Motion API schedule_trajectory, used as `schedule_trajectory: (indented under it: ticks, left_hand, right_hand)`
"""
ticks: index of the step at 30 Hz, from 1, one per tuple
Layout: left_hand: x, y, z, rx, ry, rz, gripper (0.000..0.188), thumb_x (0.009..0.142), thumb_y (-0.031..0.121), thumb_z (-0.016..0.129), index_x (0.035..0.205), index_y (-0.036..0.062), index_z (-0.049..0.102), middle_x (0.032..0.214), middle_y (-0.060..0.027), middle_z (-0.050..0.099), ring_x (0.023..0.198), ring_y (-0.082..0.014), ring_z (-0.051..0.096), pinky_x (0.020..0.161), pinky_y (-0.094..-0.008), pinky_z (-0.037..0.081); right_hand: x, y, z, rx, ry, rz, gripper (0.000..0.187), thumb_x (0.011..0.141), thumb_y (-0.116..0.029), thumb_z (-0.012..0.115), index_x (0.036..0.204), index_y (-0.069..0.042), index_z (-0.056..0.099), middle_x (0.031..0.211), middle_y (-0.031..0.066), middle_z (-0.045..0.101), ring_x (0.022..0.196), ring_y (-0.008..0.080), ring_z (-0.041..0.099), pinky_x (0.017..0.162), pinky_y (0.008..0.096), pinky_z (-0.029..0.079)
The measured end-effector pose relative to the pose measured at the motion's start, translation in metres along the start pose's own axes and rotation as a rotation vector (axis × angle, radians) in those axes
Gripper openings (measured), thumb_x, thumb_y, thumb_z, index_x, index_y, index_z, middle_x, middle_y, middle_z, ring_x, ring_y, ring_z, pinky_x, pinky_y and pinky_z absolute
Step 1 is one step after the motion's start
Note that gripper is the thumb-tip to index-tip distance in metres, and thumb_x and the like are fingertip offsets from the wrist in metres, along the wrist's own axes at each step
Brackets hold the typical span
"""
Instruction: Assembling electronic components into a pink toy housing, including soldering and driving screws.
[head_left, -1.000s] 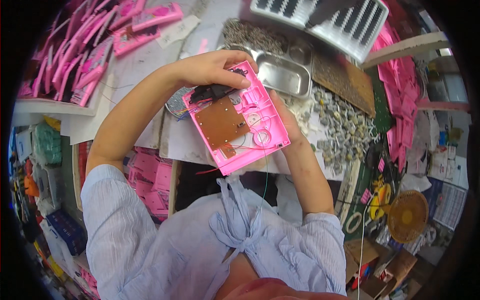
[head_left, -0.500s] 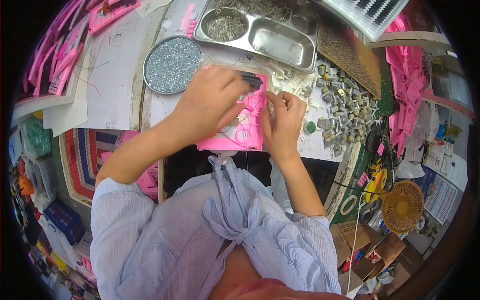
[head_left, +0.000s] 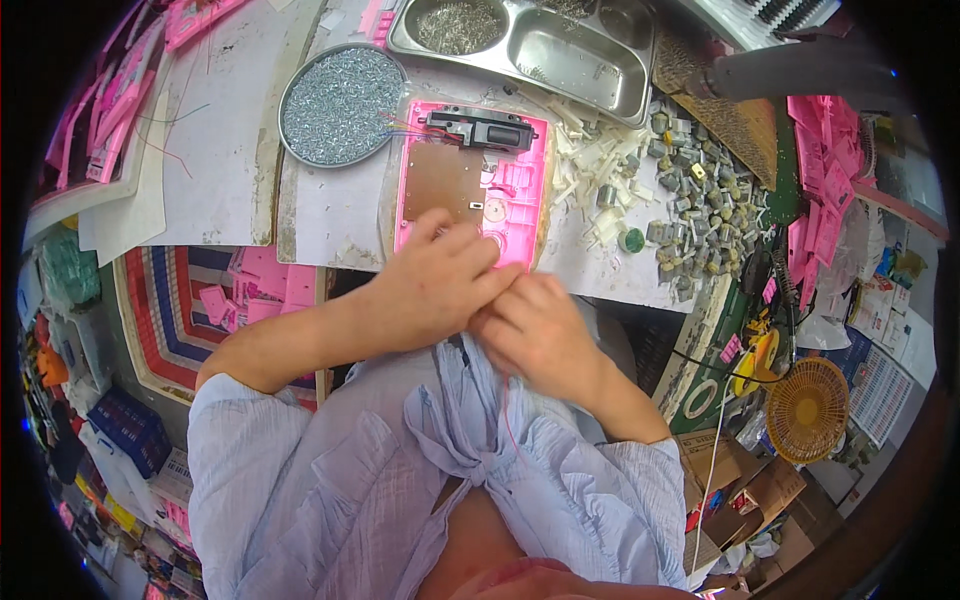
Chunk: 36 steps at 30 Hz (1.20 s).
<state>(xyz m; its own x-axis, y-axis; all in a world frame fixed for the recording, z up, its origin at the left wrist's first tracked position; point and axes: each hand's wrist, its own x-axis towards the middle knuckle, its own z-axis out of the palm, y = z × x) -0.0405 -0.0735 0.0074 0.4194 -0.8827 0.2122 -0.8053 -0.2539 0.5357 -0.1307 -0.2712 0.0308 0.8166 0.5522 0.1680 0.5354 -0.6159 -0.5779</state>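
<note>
A pink plastic housing point(head_left: 540, 185) lies on the bench in front of me. Set into it are a brown circuit board point(head_left: 445, 180) and, along its far side, a black mechanism point(head_left: 490, 131) with thin coloured wires. My left hand point(head_left: 440, 285) is curled over the housing's near edge, its fingers bent together; whatever they pinch is hidden. Close against it, my right hand point(head_left: 545, 335) is closed just off that edge. From beneath the right hand a thin red wire point(head_left: 513, 425) hangs down over my blue clothing.
A round dish of small metal screws point(head_left: 343, 105) stands left of the housing. Behind is a steel compartment tray point(head_left: 510, 60). White plastic parts point(head_left: 600, 175) and small grey metal parts point(head_left: 690, 190) cover the right side. A dark rod-like tool point(head_left: 790, 75) juts in at upper right.
Both hands have drawn back from the housing's far part to its near edge and come together. The brown board is now uncovered. The dark rod-like tool now shows at upper right.
</note>
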Motion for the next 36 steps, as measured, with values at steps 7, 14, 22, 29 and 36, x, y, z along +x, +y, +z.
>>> schedule_trajectory:
  ticks: [7, 14, 22, 29, 36]
  left_hand:
    - [-0.025, -0.004, 0.014, -0.111, 0.068, 0.178, 0.032, 0.082, 0.02, 0.07, 0.112, 0.0082, 0.065, 0.099, -0.0049, 0.06, 0.092, -0.0231, 0.058, 0.084, -0.0409, 0.043]
    - [-0.07, -0.016, -0.016, 0.072, 0.195, -0.188, 0.024, 0.079, 0.012, 0.076, 0.1, 0.0085, 0.067, 0.084, -0.006, 0.057, 0.077, -0.0278, 0.058, 0.068, -0.042, 0.046]
    - [-0.116, -0.015, 0.005, -0.097, -0.058, -0.21, 0.02, 0.083, 0.015, 0.075, 0.077, 0.0068, 0.058, 0.078, -0.0089, 0.052, 0.072, -0.0311, 0.056, 0.064, -0.0442, 0.047]
    - [-0.105, -0.019, -0.001, -0.182, -0.357, -0.292, 0.019, 0.087, 0.022, 0.071, 0.092, 0.006, 0.063, 0.089, -0.0117, 0.063, 0.081, -0.0335, 0.066, 0.072, -0.0433, 0.053]
    - [-0.07, -0.049, -0.004, -0.195, 0.141, -0.132, 0.026, 0.082, 0.016, 0.08, 0.103, 0.0088, 0.066, 0.088, -0.0096, 0.057, 0.079, -0.032, 0.06, 0.067, -0.0425, 0.048]
  right_hand:
    - [0.023, 0.031, -0.008, 0.241, 0.236, 0.166, 0.029, 0.08, -0.01, 0.074, 0.109, -0.007, 0.07, 0.093, 0.0072, 0.067, 0.086, 0.0284, 0.06, 0.079, 0.0412, 0.049]
    - [0.041, 0.024, 0.02, -0.088, 0.134, 0.098, 0.029, 0.081, -0.018, 0.076, 0.107, -0.007, 0.071, 0.101, 0.0065, 0.064, 0.096, 0.0274, 0.058, 0.086, 0.0427, 0.045]
    - [0.066, 0.012, 0.05, -0.09, 0.222, 0.025, 0.028, 0.077, -0.017, 0.078, 0.1, -0.006, 0.068, 0.102, 0.007, 0.063, 0.097, 0.0271, 0.058, 0.085, 0.042, 0.045]
    - [0.067, 0.007, 0.056, -0.104, 0.194, 0.085, 0.029, 0.075, -0.022, 0.08, 0.094, -0.008, 0.064, 0.106, 0.0084, 0.063, 0.097, 0.0274, 0.058, 0.083, 0.043, 0.044]
    - [0.066, 0.018, 0.024, -0.03, 0.05, -0.017, 0.033, 0.073, -0.025, 0.08, 0.096, -0.008, 0.064, 0.106, 0.0092, 0.062, 0.095, 0.0283, 0.059, 0.082, 0.0415, 0.046]
